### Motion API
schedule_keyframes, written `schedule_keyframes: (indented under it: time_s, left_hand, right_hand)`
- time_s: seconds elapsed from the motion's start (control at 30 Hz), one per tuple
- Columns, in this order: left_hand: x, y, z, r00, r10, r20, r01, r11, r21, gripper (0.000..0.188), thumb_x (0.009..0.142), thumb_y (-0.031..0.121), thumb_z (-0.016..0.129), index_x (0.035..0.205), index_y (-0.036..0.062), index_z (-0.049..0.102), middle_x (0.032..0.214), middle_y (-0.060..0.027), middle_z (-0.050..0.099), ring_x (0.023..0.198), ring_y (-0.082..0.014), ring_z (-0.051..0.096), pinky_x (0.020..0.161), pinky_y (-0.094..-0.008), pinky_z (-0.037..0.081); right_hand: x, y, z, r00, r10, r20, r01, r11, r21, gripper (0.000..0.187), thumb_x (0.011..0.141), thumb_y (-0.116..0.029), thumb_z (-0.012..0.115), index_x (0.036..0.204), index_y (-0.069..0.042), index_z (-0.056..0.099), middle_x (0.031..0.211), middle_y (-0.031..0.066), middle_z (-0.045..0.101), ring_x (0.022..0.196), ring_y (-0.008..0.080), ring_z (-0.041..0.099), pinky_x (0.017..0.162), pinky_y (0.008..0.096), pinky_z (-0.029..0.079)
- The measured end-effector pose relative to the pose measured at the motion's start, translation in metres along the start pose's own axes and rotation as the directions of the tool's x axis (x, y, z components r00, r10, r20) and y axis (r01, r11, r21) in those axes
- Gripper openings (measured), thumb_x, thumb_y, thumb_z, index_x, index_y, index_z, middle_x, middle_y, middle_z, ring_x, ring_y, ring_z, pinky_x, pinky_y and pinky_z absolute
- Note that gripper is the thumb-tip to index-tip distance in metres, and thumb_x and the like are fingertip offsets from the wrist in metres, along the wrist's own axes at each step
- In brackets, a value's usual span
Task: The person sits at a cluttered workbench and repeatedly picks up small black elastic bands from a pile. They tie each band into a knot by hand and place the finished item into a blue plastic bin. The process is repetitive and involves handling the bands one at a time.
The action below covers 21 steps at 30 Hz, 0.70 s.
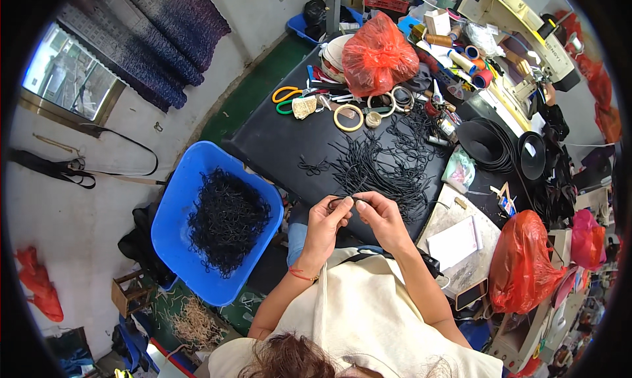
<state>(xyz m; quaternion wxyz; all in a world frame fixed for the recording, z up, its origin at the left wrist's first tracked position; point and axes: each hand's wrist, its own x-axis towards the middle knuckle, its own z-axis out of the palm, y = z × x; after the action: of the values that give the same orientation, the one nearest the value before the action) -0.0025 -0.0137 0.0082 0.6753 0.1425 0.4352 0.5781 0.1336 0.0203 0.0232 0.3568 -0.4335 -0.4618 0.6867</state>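
Observation:
My left hand [324,228] and my right hand [382,221] meet just over the near edge of the black table. A thin black cord [342,198] is pinched between the thumbs and forefingers of both, bent into a small loop at the left hand. Just beyond my fingers lies a spread heap of cut black cords [375,164], with a smaller clump of cord [314,166] to its left. At my left, a blue plastic tub [172,230] holds a tangled pile of short black cord pieces [227,223].
Orange- and green-handled scissors [286,94], tape rolls [348,118] and a red plastic bag [380,55] sit at the table's back. A sewing machine [526,36] and thread spools stand back right. A paper pad [455,241] lies on a board beside another red bag [525,263].

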Motion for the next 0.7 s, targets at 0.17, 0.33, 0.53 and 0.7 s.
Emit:
schedule_keyframes:
  time_s: [0.17,0.33,0.53,0.7]
  left_hand:
    - [0.000,0.011,0.024,0.990,0.027,-0.135,-0.049,0.985,-0.164,0.014,0.089,0.016,0.056,0.097,0.0051,0.061,0.077,0.0004,0.059,0.069,-0.0065,0.056,0.063,-0.0206,0.044]
    - [0.011,0.031,0.006,0.997,0.015,0.071,-0.009,0.997,-0.082,0.018,0.089,0.011,0.051,0.102,0.0035,0.061,0.087,-0.0046,0.064,0.076,-0.0101,0.060,0.072,-0.0268,0.049]
    - [0.004,0.046,0.003,0.959,-0.088,0.269,-0.001,0.949,0.315,0.015,0.086,0.010,0.054,0.095,0.0029,0.063,0.084,-0.0040,0.064,0.072,-0.0083,0.057,0.067,-0.0216,0.046]
    - [-0.001,0.045,0.000,0.951,-0.067,0.301,-0.032,0.949,0.313,0.015,0.089,0.013,0.054,0.092,0.0020,0.064,0.083,-0.0039,0.063,0.072,-0.0086,0.058,0.068,-0.0218,0.047]
  right_hand:
    - [0.000,0.001,0.023,0.992,-0.038,-0.121,0.052,0.992,0.111,0.017,0.090,-0.013,0.055,0.100,0.001,0.055,0.076,-0.0023,0.054,0.066,0.0032,0.047,0.059,0.0185,0.039]
    - [-0.006,-0.018,0.027,0.956,-0.169,-0.239,0.159,0.985,-0.059,0.011,0.088,-0.010,0.058,0.092,-0.001,0.055,0.081,0.0001,0.058,0.071,0.0035,0.051,0.064,0.0186,0.043]
    - [0.018,-0.015,0.005,0.972,-0.235,-0.026,0.229,0.963,-0.141,0.023,0.085,-0.015,0.061,0.104,-0.002,0.060,0.093,0.0071,0.059,0.079,0.0129,0.059,0.066,0.0245,0.047]
    - [0.014,-0.021,0.008,0.990,-0.120,0.075,0.122,0.992,-0.031,0.017,0.088,-0.013,0.057,0.095,0.001,0.060,0.076,0.0027,0.059,0.065,0.0072,0.054,0.057,0.0207,0.045]
